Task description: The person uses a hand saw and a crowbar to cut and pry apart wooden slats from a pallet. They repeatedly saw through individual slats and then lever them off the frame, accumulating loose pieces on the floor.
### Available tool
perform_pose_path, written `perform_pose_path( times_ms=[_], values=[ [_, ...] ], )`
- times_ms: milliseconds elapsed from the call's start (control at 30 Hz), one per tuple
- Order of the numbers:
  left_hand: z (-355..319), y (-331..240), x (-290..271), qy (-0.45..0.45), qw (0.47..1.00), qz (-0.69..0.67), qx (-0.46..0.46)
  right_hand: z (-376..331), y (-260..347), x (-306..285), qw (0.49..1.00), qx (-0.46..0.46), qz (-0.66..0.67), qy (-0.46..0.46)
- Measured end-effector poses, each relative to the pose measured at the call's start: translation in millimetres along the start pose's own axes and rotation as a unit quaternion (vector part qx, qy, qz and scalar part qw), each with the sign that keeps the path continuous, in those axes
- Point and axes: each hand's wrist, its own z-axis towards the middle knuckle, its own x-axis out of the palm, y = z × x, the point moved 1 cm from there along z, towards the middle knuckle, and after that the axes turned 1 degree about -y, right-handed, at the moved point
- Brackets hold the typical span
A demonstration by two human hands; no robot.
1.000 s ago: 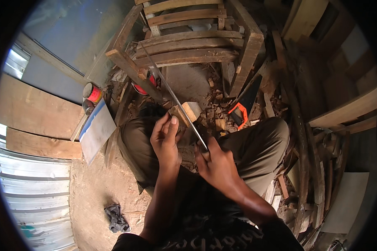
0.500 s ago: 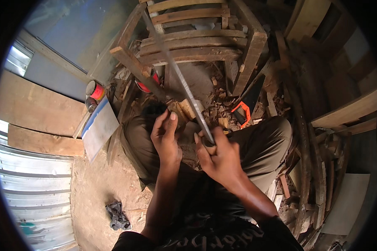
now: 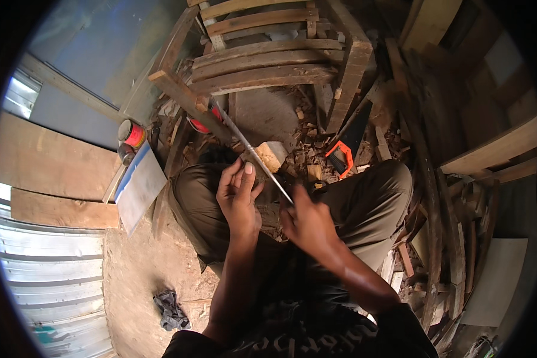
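In my right hand [image 3: 309, 218], the fingers are wrapped round the grip of a machete [image 3: 249, 147], a long thin metal blade seen nearly edge-on. The blade slants away to the upper left and passes just right of my left fingertips. My left hand [image 3: 240, 194] is raised above my lap, thumb and fingers pinching a small brown piece of wood [image 3: 250, 157]. Most of that piece is hidden by the fingers and the blade; whether the blade touches it, I cannot tell. Just beyond lies a pale, rough-cut wood block [image 3: 271, 156].
A wooden chair frame [image 3: 268, 77] stands ahead, with a red can [image 3: 206, 119] by its left leg. An orange-handled handsaw [image 3: 341, 156] lies beyond my right knee. Wood scraps cover the ground. Another red can [image 3: 131, 133] and a crumpled dark cloth [image 3: 171, 310] are to the left.
The machete has come down, its tip dropping from the chair's top slats to near the chair's left leg. My right hand has turned with it; my left hand has barely moved.
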Motion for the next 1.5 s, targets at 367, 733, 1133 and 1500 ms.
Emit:
perform_pose_path(
  times_ms=[367, 733, 1133, 1500],
  values=[
    [-2.9, -15.7, -0.4, -0.024, 0.998, -0.048, -0.022, 4.1, 18.6, -18.8, 0.980, -0.058, 0.159, -0.109],
    [-16.4, -9.6, -21.0, -0.042, 0.997, -0.067, -0.002, -7.6, 26.8, -20.8, 0.974, -0.118, 0.170, -0.093],
    [-38.4, -5.6, -26.6, -0.069, 0.997, 0.032, 0.002, -26.4, 16.6, -0.6, 0.989, -0.139, 0.050, -0.024],
    [-43.3, 3.9, -39.5, -0.020, 0.998, 0.025, 0.051, -26.1, -2.8, 11.8, 0.987, -0.134, 0.085, -0.020]
  ],
)
